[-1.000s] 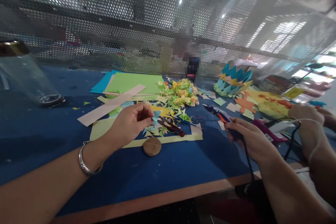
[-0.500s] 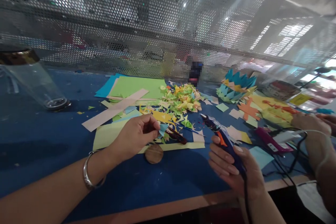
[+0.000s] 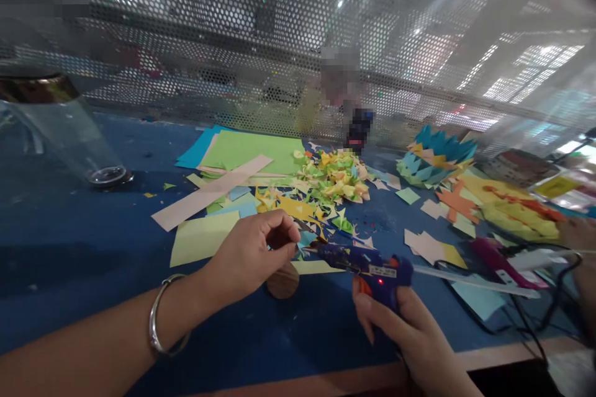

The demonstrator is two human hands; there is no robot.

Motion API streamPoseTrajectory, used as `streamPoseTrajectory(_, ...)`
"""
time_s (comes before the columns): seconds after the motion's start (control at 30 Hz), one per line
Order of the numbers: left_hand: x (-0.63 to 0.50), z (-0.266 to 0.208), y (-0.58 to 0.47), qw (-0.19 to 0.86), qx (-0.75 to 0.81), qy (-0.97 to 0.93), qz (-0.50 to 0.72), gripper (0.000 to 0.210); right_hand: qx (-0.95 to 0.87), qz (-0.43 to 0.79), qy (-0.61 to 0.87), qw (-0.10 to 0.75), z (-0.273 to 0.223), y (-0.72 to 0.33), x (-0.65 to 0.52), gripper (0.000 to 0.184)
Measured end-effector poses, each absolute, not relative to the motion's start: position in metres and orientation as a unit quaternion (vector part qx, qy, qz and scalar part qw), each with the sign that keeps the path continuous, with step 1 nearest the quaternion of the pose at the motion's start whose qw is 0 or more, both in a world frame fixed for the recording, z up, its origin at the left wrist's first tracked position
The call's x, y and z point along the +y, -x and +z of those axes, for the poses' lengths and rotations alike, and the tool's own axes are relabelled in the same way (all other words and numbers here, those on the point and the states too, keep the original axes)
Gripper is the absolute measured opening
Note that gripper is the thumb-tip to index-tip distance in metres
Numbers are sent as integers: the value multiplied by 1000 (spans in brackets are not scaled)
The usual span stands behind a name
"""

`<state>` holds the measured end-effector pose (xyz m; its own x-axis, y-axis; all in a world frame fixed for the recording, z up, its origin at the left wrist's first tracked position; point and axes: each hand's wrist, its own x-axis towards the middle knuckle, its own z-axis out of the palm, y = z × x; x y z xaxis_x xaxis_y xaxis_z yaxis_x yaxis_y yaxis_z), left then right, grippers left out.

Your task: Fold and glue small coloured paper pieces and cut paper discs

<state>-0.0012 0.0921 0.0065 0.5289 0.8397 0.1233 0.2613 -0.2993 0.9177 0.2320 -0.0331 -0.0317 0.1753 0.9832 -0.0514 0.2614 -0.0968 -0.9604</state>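
My left hand (image 3: 261, 248), a silver bangle on its wrist, pinches a small light-blue paper piece (image 3: 307, 239) between thumb and forefinger. My right hand (image 3: 395, 322) grips a dark blue hot glue gun (image 3: 372, 270) with an orange trigger and a small red light. Its nozzle points left and meets or nearly meets the blue paper; actual contact is too small to tell. A round wooden disc (image 3: 283, 281) lies on the blue table just below my left fingers. Behind the glue gun is a heap of yellow and green paper scraps (image 3: 298, 208).
A glass jar (image 3: 88, 142) stands at left. Coloured paper sheets (image 3: 254, 152) and a pale paper strip (image 3: 212, 192) lie behind my hands. A spiky paper flower (image 3: 433, 158) sits back right. At right, a magenta glue gun (image 3: 496, 260), cables and another person's hand (image 3: 577, 239).
My right hand has turned the glue gun from pointing up to pointing left and brought its nozzle to the blue paper. My left hand still pinches that piece. The view has shifted slightly.
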Motion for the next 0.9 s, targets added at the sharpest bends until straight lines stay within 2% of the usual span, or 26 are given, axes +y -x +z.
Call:
streamPoseTrajectory(0.2,90,11,0,432,371,-759,316,6,-536,319,657,423,-36,-231,-35,48)
streamPoseTrajectory(0.9,90,11,2,438,367,-761,306,3,-554,210,689,417,-49,-232,-39,46)
